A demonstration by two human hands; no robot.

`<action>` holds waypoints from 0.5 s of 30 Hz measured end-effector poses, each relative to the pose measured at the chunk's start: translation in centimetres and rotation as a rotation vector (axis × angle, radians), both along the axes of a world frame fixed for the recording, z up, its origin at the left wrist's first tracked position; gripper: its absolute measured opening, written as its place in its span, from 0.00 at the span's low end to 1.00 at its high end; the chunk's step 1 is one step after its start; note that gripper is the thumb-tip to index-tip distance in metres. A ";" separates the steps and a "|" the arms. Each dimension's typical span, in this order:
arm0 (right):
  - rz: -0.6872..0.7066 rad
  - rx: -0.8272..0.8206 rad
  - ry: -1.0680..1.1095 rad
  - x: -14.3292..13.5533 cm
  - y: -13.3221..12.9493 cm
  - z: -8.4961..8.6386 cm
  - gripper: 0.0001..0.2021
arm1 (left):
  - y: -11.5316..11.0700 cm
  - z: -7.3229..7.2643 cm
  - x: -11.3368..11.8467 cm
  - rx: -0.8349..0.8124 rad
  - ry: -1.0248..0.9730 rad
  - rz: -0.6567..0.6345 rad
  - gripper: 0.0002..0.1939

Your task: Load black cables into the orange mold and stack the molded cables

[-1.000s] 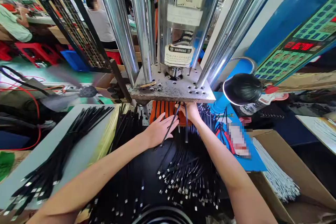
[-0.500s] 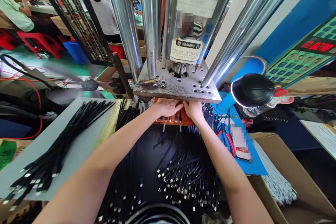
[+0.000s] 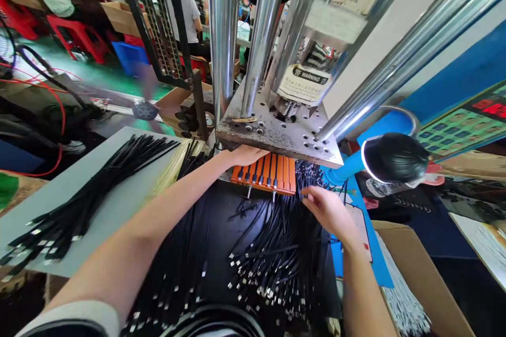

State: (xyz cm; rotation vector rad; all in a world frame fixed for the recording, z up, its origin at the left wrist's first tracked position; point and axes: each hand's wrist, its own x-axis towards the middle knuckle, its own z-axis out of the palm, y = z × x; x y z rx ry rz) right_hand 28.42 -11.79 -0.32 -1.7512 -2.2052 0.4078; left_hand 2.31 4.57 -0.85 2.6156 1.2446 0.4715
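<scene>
Under the steel plate [image 3: 276, 131] of a press, an orange slotted block [image 3: 290, 174] holds several black cables lying side by side. My left hand [image 3: 247, 156] rests at the block's back left; its fingertips are partly hidden beneath the plate. To the right of the block, my right hand [image 3: 322, 204] hovers over a pile of black cables [image 3: 284, 231], fingers bent and somewhat apart, with no object visible in them. The cable pile spreads forward over the dark table, its metal ends toward me.
A bundle of black cables [image 3: 98, 184] lies on a grey board [image 3: 114, 231] at left. A black lamp [image 3: 395, 158], a blue mat [image 3: 375, 253] and a carton [image 3: 427, 279] of white cables stand at right. Behind, people sit at benches.
My right hand has left the orange block and moved right and toward me. My left hand stays at the block's back left. The view has shifted, and more of the block shows.
</scene>
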 end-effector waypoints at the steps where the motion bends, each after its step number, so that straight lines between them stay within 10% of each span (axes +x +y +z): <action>1: -0.018 -0.022 -0.029 1.8 -2.2 -0.7 0.09 | -0.9 -0.7 -1.7 0.042 0.013 0.069 0.18; 8: -0.128 -0.068 -0.248 6.4 -9.9 -6.8 0.14 | -5.9 -4.8 -10.6 -0.007 0.409 0.501 0.18; 15: -0.226 0.401 -0.317 3.6 -7.9 -2.9 0.16 | -4.1 -3.6 -11.3 -0.168 0.002 0.532 0.10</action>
